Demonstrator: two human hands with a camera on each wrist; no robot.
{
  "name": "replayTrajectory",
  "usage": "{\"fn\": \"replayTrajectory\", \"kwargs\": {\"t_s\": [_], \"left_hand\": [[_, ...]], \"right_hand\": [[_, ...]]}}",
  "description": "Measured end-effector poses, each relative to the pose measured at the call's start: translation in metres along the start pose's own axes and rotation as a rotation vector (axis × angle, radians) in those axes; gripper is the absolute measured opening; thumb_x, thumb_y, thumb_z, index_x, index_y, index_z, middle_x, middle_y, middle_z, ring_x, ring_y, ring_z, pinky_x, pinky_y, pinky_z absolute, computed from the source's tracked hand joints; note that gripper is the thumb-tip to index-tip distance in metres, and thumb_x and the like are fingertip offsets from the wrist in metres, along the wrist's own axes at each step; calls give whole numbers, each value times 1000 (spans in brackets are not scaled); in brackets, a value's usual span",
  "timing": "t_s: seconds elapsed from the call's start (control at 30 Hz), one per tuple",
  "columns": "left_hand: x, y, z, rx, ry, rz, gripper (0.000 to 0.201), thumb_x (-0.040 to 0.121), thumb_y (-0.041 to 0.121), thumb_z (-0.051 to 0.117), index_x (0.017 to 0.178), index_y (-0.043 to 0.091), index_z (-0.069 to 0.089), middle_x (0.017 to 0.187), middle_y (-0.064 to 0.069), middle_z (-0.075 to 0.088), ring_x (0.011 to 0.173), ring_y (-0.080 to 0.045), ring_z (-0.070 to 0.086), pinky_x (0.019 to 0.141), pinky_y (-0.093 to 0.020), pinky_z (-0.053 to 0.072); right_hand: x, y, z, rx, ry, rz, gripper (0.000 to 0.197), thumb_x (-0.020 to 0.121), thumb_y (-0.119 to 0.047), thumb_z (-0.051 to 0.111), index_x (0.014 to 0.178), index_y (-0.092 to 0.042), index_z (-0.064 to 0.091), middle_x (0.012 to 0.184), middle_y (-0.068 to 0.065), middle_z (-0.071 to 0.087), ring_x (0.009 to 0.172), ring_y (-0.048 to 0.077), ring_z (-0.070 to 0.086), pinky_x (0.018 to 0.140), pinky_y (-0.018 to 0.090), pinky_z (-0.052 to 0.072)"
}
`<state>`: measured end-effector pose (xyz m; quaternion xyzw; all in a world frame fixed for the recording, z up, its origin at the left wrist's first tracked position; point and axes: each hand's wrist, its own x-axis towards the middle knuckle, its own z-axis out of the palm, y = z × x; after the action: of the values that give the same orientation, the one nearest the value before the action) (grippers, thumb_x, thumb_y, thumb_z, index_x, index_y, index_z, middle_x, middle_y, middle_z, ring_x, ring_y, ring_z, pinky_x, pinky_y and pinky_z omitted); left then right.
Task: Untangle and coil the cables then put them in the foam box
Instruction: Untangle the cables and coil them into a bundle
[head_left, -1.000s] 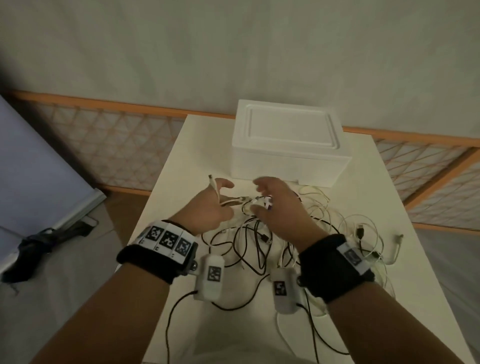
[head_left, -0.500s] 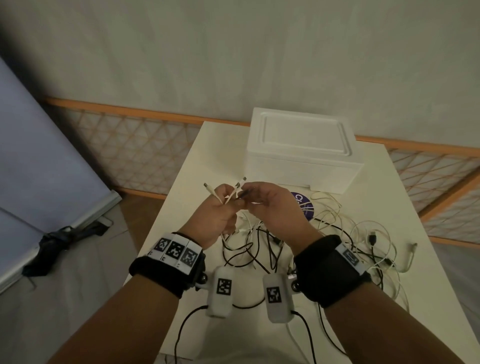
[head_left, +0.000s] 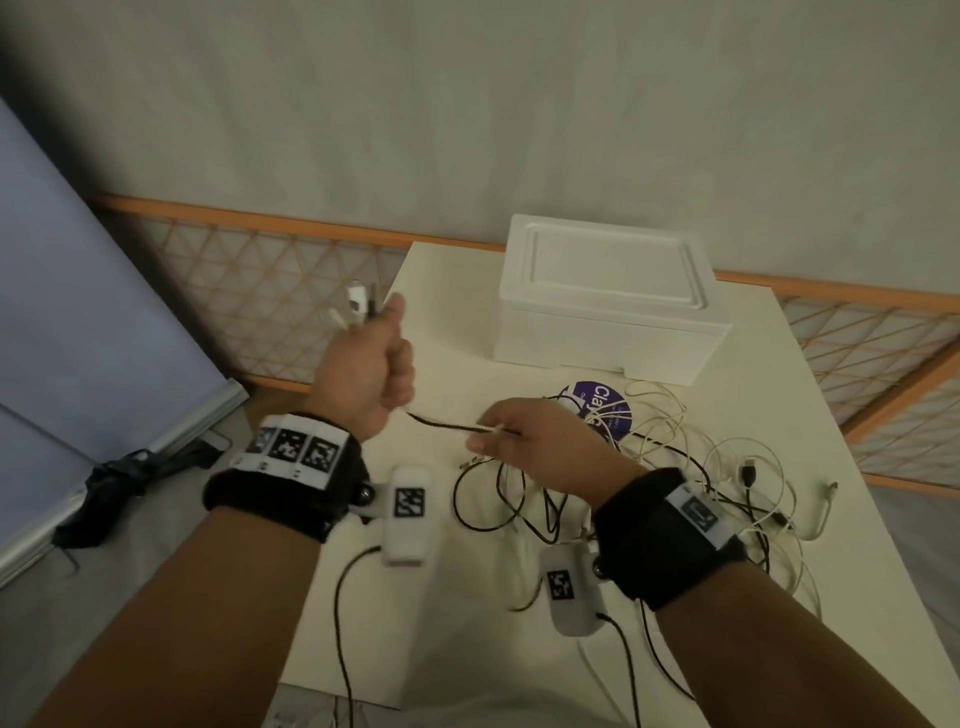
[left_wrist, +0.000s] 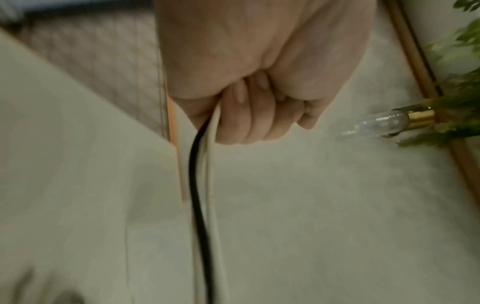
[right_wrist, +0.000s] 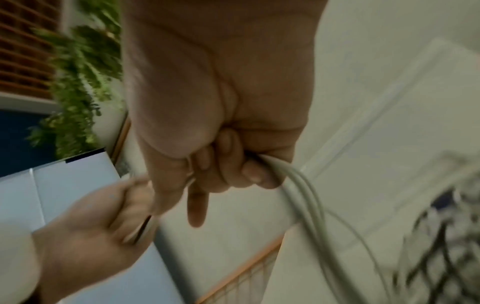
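My left hand (head_left: 382, 353) is a raised fist that grips the ends of a black and a white cable (left_wrist: 205, 185), and their plugs (head_left: 358, 304) stick out above the thumb. My right hand (head_left: 501, 431) holds the same cables lower down, over the table (head_left: 447, 587). A short stretch of cable (head_left: 441, 423) runs taut between the hands. In the right wrist view white strands (right_wrist: 301, 191) leave the curled fingers. The tangle of black and white cables (head_left: 691, 467) lies at the right. The white foam box (head_left: 608, 306) stands behind it with its lid on.
A purple round label (head_left: 597, 410) lies under the tangle, just in front of the box. An orange-framed lattice fence (head_left: 270, 291) runs behind and to the right of the table. A blue-grey panel (head_left: 78, 312) and a black object (head_left: 119, 483) are on the floor at left.
My left hand has risen and pulled away to the left with the plug ends. The hands, which were together, are now apart, and the cables are drawn out between them.
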<state>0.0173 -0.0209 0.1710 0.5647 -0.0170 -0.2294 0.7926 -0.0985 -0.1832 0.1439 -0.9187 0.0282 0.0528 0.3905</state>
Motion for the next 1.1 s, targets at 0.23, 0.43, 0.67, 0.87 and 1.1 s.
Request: {"fn": "replayTrajectory", "kwargs": {"t_s": [0.23,0.43,0.67,0.87,1.1], "left_hand": [[31,-26,-101,267,543,-94,51,90,54,54,54,20,38,43,3,38,34,-12,31,35,-19,26],[20,-85,-55,58,209,-287,23,94,18,49,72,20,43,54,5,36,37,-8,31,42,-22,27],[-30,-87,40,-52,-310,-335,29,100,8,36,82,5,59,72,-5,62,56,-12,59,53,-23,49],[-41,-82,40,282,-475,-196,20,97,1,45,101,-1,65,89,-11,70,80,-20,67,77,-31,57],[-46,-80,43,395,-417,-120,19,96,4,49,81,8,61,63,0,63,56,-14,54,59,-25,49]], "right_hand": [[-34,37,-36,-498,62,91,46,88,-63,42,91,-25,68,82,-6,66,78,7,58,71,27,48],[-42,66,-25,-799,-59,365,31,92,-44,47,112,-25,61,111,-1,64,103,20,60,88,37,49],[-19,8,5,5,95,85,55,85,-26,59,137,-24,39,126,-2,58,118,17,54,98,34,44],[-17,3,1,477,254,-47,71,80,-8,60,145,-21,33,121,-13,53,113,-1,52,95,19,46],[-15,1,-5,69,323,-104,19,93,-16,54,109,-22,64,90,-10,63,70,3,58,68,13,45]]}}
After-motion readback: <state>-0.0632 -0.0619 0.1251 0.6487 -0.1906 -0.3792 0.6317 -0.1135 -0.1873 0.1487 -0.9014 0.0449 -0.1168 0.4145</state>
